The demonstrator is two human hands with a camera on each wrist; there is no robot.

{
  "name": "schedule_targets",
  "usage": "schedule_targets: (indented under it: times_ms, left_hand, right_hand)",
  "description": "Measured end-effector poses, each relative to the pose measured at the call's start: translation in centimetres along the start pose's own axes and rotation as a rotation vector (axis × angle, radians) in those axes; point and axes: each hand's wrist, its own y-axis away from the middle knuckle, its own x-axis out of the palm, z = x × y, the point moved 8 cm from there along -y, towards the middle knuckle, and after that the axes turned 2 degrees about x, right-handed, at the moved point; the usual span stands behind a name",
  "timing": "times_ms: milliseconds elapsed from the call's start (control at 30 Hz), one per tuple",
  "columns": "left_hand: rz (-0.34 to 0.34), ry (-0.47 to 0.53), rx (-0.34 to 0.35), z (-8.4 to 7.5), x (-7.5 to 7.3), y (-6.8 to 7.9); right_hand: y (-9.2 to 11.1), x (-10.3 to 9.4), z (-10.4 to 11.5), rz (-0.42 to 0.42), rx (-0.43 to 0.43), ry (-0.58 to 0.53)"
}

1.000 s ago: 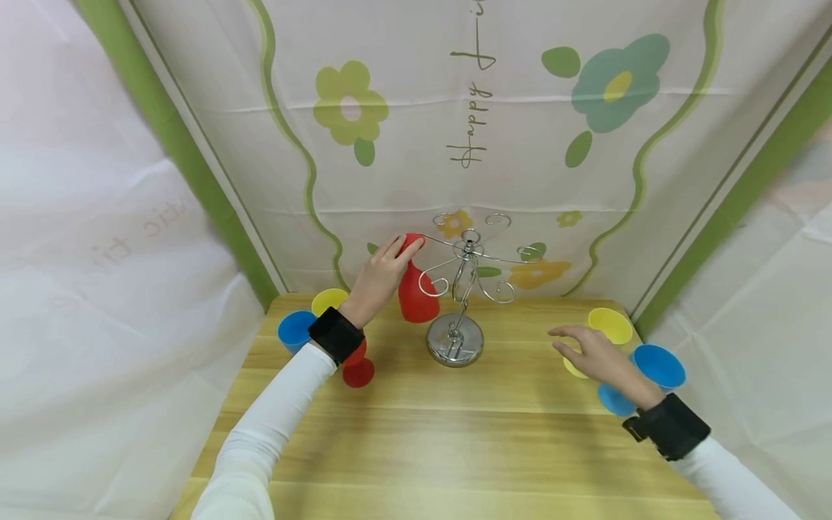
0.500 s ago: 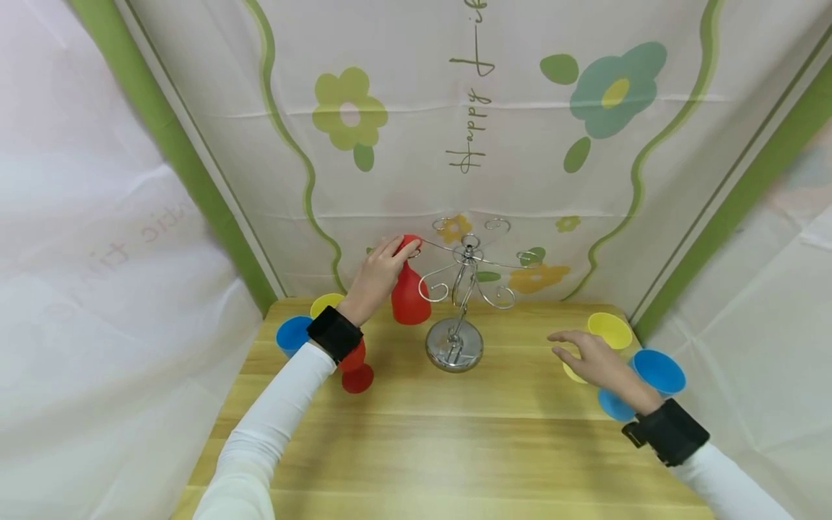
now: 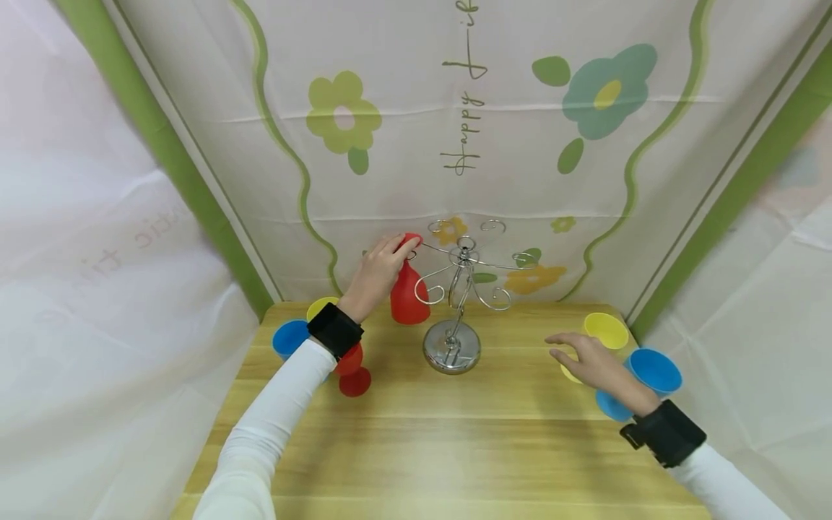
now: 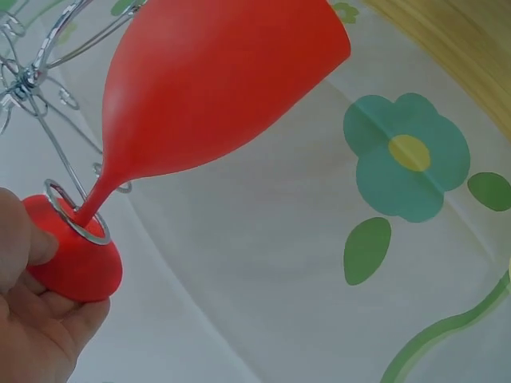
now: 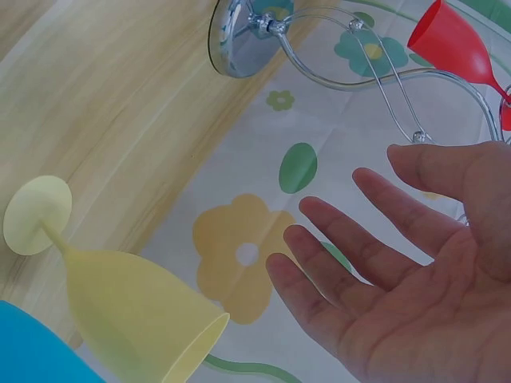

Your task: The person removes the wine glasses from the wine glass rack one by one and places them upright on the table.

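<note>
My left hand (image 3: pixel 373 278) pinches the round foot of a red plastic wine glass (image 3: pixel 409 295), which hangs upside down. In the left wrist view, the stem of the wine glass (image 4: pixel 215 80) runs through the curled wire loop (image 4: pixel 76 211) of an arm on the chrome glass rack (image 3: pixel 453 345). Thumb and fingers lie on the foot, just beyond that loop. Over on the right, my right hand (image 3: pixel 594 361) hovers with spread fingers and holds nothing. It is nearest to a yellow wine glass (image 5: pixel 132 307), partly hidden behind it in the head view.
A blue wine glass (image 3: pixel 653 372) stands beside the yellow one at right. On the left, another red wine glass (image 3: pixel 354 381), a blue one (image 3: pixel 289 336) and a yellow one (image 3: pixel 320 306) stand partly behind my left arm. Patterned cloth (image 3: pixel 390 180) encloses the wooden table (image 3: pixel 416 455).
The hanging red wine glass has shifted slightly left and its bowl has swung straighter down, with my left hand still on its foot. My right hand has barely moved.
</note>
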Motion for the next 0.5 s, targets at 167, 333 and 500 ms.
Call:
schedule_targets:
  times_ms: [167,333,500]
  left_hand:
    - [0.001,0.002,0.002,-0.08,0.07,-0.26]
    - [-0.006,0.007,0.011,-0.07,0.18,-0.48]
    - [0.002,-0.007,0.038,-0.16,0.38,-0.78]
  right_hand:
    - [0.15,0.05,-0.12,0.002,0.001,-0.006]
    - [0.31,0.14,-0.26,0.001,0.007,-0.003]
    - [0.4,0.1,-0.15,-0.003,0.007,0.0]
